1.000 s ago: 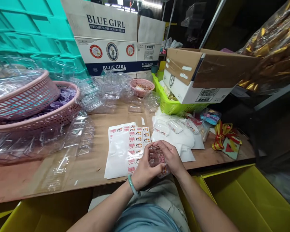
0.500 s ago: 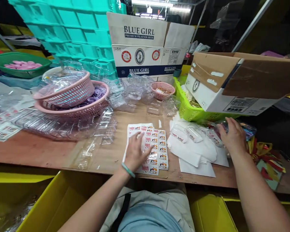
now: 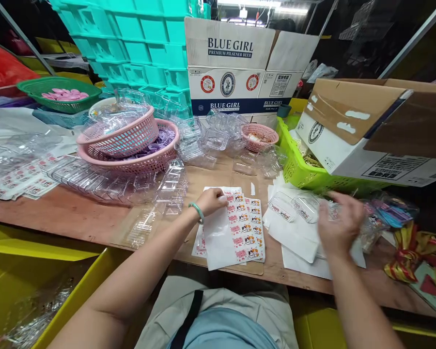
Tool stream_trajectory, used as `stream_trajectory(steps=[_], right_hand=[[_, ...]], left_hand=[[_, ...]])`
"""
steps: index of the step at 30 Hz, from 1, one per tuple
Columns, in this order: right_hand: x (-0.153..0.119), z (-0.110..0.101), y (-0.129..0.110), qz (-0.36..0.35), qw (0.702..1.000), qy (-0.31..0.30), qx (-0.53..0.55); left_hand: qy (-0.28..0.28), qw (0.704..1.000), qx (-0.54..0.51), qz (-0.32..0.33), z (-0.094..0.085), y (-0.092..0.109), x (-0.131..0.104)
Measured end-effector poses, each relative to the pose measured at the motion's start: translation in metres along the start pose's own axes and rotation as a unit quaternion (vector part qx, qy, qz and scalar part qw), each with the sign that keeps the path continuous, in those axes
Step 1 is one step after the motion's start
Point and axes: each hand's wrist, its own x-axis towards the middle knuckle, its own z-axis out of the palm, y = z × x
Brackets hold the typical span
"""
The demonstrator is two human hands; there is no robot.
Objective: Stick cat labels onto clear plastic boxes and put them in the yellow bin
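Observation:
A sheet of cat-print stickers (image 3: 244, 228) lies on top of other sheets at the table's front; its left part is bare white backing. My left hand (image 3: 211, 201), wearing a green bangle, has its fingertips pinched at the sheet's upper part. Whether a sticker is lifted there cannot be seen. My right hand (image 3: 339, 223), slightly blurred, is over white paper (image 3: 294, 237) to the right, thumb and fingers apart. Beside it, a clear plastic lid (image 3: 281, 207) and another clear lid (image 3: 307, 207) with stickers lie on the paper. A further lid is partly hidden under that hand.
Clear plastic shells (image 3: 94, 178) line the left side by stacked pink baskets (image 3: 131, 162). A small pink basket (image 3: 259, 137) stands at the back. A lime basket (image 3: 305, 174) holds a tilted carton (image 3: 334, 126). Red-gold ribbons (image 3: 409, 252) lie at right.
My left hand has gone from lying spread over the sticker sheet to pinching near its top. My right hand has drawn back leftward from the lid at the paper's right side. The view has shifted.

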Motion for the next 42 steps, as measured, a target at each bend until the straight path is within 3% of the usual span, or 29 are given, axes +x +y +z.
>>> stream_trajectory(steps=[1,3,5,7,12,15,19,23,27,30,36,39,42], right_hand=[[-0.012,0.007,-0.034,-0.012,0.995,-0.056,0.087],[-0.033,0.023,-0.095,-0.014,0.957,-0.199,0.211],[-0.048,0.04,-0.137,0.003,0.937,-0.249,0.245],[-0.054,0.052,-0.156,0.024,0.931,-0.265,0.25],[-0.049,0.058,-0.154,0.024,0.916,-0.277,0.29],[-0.048,0.057,-0.151,0.012,0.925,-0.257,0.282],[-0.047,0.057,-0.148,0.018,0.933,-0.245,0.262],[-0.045,0.056,-0.147,0.033,0.907,-0.288,0.307],[-0.047,0.057,-0.149,0.092,0.896,-0.278,0.333],[-0.05,0.062,-0.149,0.198,0.852,-0.29,0.389],[-0.051,0.061,-0.152,0.372,0.702,-0.328,0.511],[-0.047,0.057,-0.157,0.436,0.658,-0.31,0.53],[-0.042,0.053,-0.161,0.469,0.638,-0.301,0.531]], left_hand=[[-0.007,0.999,-0.031,-0.003,0.001,0.001,-0.003],[-0.026,0.995,-0.093,-0.008,0.004,0.006,-0.011],[-0.044,0.989,-0.141,-0.01,0.007,0.012,-0.022],[-0.052,0.983,-0.178,-0.008,0.009,0.017,-0.034],[-0.032,0.965,-0.259,0.043,0.006,0.025,-0.052],[-0.032,0.959,-0.27,0.081,0.007,0.028,-0.053],[-0.038,0.931,-0.362,0.012,0.013,0.025,-0.05],[-0.035,0.88,-0.472,-0.037,0.017,0.02,-0.047],[-0.052,0.893,-0.446,-0.027,0.017,0.019,-0.049],[-0.063,0.916,-0.396,0.006,0.015,0.019,-0.051],[-0.025,0.969,-0.213,0.125,0.008,0.016,-0.05],[0.0,0.977,-0.117,0.176,0.006,0.018,-0.051],[0.027,0.976,-0.037,0.215,0.005,0.021,-0.052]])
